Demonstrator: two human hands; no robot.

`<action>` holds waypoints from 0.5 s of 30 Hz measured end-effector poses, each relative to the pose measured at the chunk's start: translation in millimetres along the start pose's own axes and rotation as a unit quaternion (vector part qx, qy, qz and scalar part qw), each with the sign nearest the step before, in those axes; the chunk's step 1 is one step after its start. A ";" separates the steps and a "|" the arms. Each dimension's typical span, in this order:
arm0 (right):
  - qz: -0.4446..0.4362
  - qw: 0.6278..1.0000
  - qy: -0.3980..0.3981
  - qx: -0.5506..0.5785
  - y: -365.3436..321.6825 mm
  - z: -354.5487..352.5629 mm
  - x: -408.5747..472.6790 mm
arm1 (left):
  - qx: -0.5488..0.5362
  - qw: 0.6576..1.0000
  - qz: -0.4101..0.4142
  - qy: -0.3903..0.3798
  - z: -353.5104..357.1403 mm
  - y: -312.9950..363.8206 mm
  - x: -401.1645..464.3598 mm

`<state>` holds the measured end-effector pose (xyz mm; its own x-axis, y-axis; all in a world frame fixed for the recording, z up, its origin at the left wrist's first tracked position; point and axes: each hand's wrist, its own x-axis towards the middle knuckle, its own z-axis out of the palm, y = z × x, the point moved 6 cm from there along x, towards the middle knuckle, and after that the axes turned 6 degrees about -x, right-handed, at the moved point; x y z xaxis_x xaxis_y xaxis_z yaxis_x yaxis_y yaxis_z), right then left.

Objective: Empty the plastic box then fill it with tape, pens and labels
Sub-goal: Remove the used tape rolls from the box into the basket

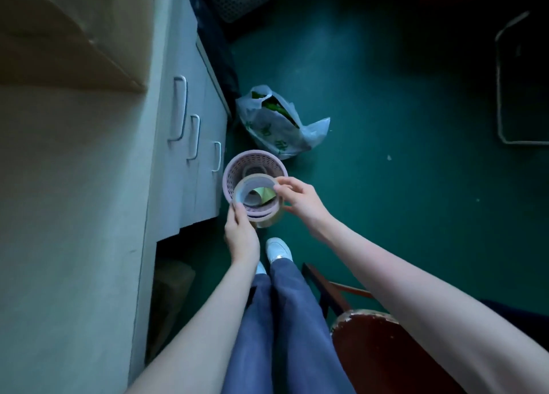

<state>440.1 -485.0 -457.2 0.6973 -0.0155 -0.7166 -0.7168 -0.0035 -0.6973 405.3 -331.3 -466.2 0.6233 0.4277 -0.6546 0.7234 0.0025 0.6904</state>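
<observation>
Where the green floor (386, 126) meets the grey drawer unit (190, 144), we see a pink perforated basket (237, 168) standing upright; it serves as the plastic box. Through the hole of the roll above it we see a yellow-green paper piece (265, 195) and a pale curved shape, and a ring-like form shows deeper at the far side; we cannot tell what these are.

A roll of clear tape (258, 199) sits over the near rim of the basket, its hole facing the camera. We cannot tell whether it touches the rim.

The left hand (241, 236) grips the roll at its lower left edge, fingers curled against the outer face. The right hand (300, 199) pinches the roll at its upper right edge, thumb and forefinger closed on the rim, the remaining fingers curled under its outer side.

Just beyond the basket, a white plastic bag (279, 126) lies on the floor with green contents showing at its mouth. A red-brown chair (383, 352) stands at lower right.
</observation>
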 end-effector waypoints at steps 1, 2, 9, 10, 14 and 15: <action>0.007 1.000 0.004 0.008 11.9 0.0 9.9 | 0.009 1.000 0.005 -0.002 3.8 -8.2 9.1; 0.013 1.000 0.006 0.015 23.9 0.2 20.6 | 0.019 1.000 0.009 -0.006 7.4 -16.4 18.8; 0.044 0.997 0.017 0.053 90.2 2.4 84.4 | 0.077 0.997 0.011 -0.019 33.2 -68.0 90.4; 0.043 0.997 0.017 0.064 97.3 3.3 93.5 | 0.077 0.997 0.010 -0.025 38.4 -73.4 100.2; 0.058 0.994 0.011 0.096 117.3 5.8 124.2 | 0.055 0.997 -0.004 -0.054 54.8 -90.5 134.4; 0.062 0.993 0.008 0.100 120.6 6.4 130.6 | 0.052 0.997 -0.012 -0.054 57.2 -95.9 143.0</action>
<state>444.8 -481.0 -635.0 0.6031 -0.0193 -0.7975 -0.7796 0.1977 -0.5943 442.0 -322.1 -643.6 0.6295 0.3281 -0.7043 0.7622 -0.0843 0.6419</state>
